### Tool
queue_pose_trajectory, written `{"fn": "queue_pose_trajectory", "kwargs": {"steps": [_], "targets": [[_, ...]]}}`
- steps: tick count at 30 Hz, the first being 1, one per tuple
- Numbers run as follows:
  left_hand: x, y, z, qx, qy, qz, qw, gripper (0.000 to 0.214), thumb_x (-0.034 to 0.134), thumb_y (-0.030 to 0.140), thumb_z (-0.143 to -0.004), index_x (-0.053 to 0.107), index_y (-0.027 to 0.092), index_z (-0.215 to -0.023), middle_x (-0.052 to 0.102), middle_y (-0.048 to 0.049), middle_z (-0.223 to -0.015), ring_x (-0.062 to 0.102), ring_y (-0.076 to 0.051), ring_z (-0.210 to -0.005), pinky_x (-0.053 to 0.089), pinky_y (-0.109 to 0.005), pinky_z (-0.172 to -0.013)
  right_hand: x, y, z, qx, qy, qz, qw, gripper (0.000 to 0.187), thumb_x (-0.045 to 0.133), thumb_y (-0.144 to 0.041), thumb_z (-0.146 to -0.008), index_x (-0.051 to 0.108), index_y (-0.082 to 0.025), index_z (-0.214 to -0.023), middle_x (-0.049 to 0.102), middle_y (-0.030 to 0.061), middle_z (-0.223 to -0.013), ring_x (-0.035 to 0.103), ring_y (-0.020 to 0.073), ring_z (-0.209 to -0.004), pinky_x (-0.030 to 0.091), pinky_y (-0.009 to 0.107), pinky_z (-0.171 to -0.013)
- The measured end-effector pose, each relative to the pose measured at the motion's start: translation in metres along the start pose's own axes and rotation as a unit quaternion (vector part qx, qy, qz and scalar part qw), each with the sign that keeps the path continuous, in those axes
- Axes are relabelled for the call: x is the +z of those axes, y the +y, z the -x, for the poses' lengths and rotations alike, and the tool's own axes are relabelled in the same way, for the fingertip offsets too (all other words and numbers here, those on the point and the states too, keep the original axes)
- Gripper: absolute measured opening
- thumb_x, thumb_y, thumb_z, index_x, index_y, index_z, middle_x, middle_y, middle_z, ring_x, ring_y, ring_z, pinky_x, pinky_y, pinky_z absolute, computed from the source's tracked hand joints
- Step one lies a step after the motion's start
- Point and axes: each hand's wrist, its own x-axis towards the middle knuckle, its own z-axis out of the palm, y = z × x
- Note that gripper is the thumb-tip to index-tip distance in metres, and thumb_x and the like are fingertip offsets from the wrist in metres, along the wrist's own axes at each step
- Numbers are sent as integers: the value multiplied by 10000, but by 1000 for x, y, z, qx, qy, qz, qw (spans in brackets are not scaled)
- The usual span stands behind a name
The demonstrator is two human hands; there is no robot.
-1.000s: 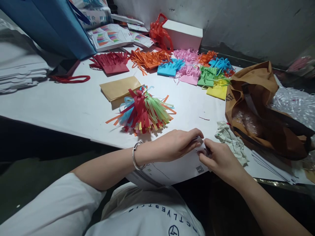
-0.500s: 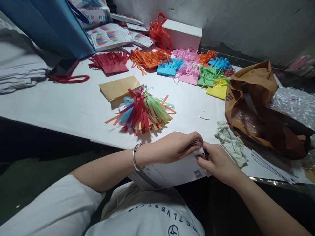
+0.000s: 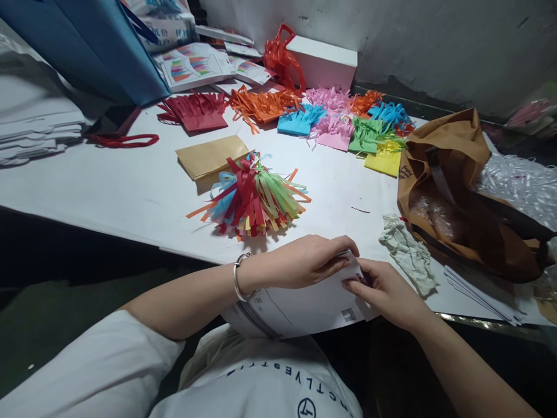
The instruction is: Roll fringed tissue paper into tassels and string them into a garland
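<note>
A flat piece of white card packaging [image 3: 307, 307] with small print and a square mark lies at the table's front edge, partly over my lap. My left hand [image 3: 315, 261], below a silver bangle, bends its fingers over the packaging's upper right end and grips it. On the same end, my right hand [image 3: 383, 290] pinches the edge between thumb and fingers. Some of that corner is hidden behind the fingers. Beyond my left hand rests a multicoloured paper tassel bunch [image 3: 256, 200], its strips fanned out, touching a folded tan paper piece [image 3: 211, 157].
Several fringed paper pieces [image 3: 335, 130] in different colours line the back. A brown bag [image 3: 444, 174] and crumpled pale cloth [image 3: 409, 255] are at right, near stacked white sheets [image 3: 483, 296]. A blue bag [image 3: 87, 52] and a white box [image 3: 324, 61] stand farther back.
My right hand has shifted slightly down and right, its fingers a little looser. The white packaging has tilted a little, showing more of its upper right end. My left hand has barely moved.
</note>
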Motion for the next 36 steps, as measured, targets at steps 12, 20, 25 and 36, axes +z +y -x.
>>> {"fn": "queue_pose_trajectory", "kwargs": {"steps": [12,20,25,36], "targets": [[0,4,-1,6,-8,-1,1000,235,407,292,-1044,542,149,-1173,681,-38,-816,603,-146,-672,402,-222,-612,4,3,7,24,-14,-10,1000,265,573,-398,-875,572,-175,-731,464,-32,-674,414,119,-652,313,235,-581],[-5,7,6,21,19,11,1000,256,458,316,-1028,623,134,-1098,681,-36,-750,579,-132,-622,378,-214,-592,7,3,17,-42,48,56,996,441,454,-452,-986,408,-197,-629,381,-48,-586,349,99,-564,246,250,-548],[-13,14,12,-16,54,65,996,279,475,315,-1012,681,127,-992,682,-34,-771,580,-120,-668,404,-200,-625,4,3,26,-47,-43,-33,997,402,496,-530,-957,499,-202,-724,442,-36,-661,412,117,-621,303,231,-551],[-25,13,22,-71,83,190,976,320,631,392,-918,736,122,-1053,750,-70,-860,623,-141,-712,451,-203,-613,12,-2,51,-62,40,66,995,321,397,-372,-1035,558,-226,-799,575,-24,-669,501,118,-583,378,226,-558]]}}
